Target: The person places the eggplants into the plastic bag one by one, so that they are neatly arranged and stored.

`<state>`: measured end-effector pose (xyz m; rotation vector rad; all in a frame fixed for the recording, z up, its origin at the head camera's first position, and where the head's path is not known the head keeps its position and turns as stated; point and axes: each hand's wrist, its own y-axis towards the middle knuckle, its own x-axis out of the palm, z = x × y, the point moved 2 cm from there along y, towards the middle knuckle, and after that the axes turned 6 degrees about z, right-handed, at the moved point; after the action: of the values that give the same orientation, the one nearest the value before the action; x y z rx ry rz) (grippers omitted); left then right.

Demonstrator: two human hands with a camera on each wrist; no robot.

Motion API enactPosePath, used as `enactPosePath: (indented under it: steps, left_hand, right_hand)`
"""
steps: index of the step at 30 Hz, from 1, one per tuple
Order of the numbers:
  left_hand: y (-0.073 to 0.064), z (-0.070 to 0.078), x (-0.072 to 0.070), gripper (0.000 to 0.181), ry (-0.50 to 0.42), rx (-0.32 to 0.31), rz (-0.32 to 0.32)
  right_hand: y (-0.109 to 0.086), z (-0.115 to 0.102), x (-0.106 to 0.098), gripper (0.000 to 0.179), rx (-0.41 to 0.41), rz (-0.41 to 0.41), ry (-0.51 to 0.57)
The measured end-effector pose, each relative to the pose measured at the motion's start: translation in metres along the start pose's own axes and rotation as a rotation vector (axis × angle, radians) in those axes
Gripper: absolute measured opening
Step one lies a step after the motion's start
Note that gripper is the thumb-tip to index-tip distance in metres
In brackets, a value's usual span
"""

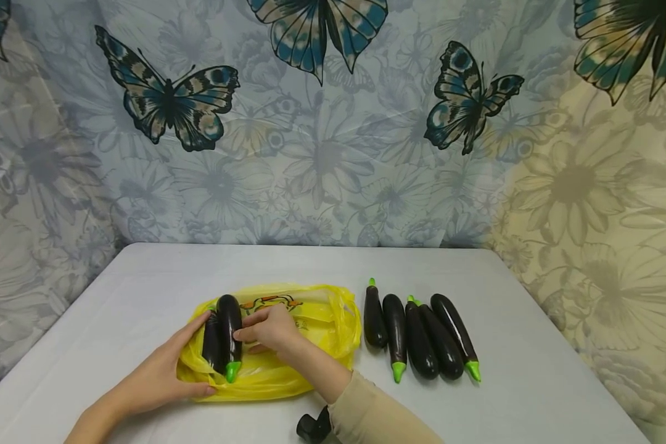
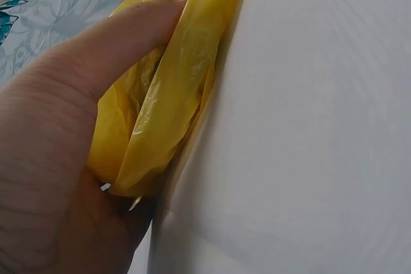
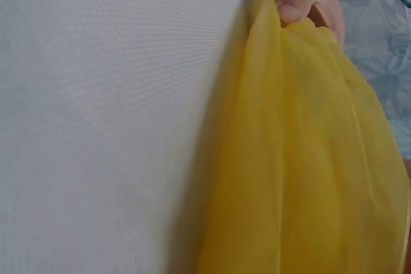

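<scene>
A yellow plastic bag [image 1: 305,382] lies spread on the table with two dark eggplants side by side at its left end. The right-hand eggplant [image 1: 230,327] has its green stem toward me; the other eggplant [image 1: 213,345] sits close against it, partly covered by bag film. My left hand [image 1: 158,373] holds the bag's left end, thumb at the near edge and fingers at the far side. In the left wrist view, the thumb presses on the yellow film. My right hand [image 1: 272,330] reaches over the bag, its extended fingers touching the right side of the stem-near eggplant.
Several more eggplants [image 1: 422,339] lie in a row on the white table [image 1: 533,394], right of the bag. A black object [image 1: 312,427] shows under the right forearm at the near edge. A butterfly-print cloth [image 1: 333,172] hangs behind the table.
</scene>
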<state>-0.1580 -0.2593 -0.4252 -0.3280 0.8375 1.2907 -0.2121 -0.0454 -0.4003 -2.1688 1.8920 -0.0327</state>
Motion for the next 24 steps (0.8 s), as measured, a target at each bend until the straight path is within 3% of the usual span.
enactPosePath:
  steps: [4,10,15,24]
  left_hand:
    - [0.001,0.000,0.001,0.117,0.001,0.009,0.002]
    - [0.001,0.000,0.003,0.118,0.024,0.006,-0.001]
    - [0.001,-0.001,0.002,0.119,0.030,-0.002,-0.002]
    - [0.002,0.001,0.000,0.117,0.031,-0.024,-0.011]
  right_hand:
    - [-0.006,-0.003,-0.010,0.024,-0.030,-0.007,0.002]
    - [-0.022,-0.014,-0.047,0.020,-0.089,-0.051,0.048]
    - [-0.036,-0.029,-0.087,0.019,-0.124,-0.054,0.096]
    - [-0.062,-0.035,-0.178,0.028,-0.130,0.027,0.001]
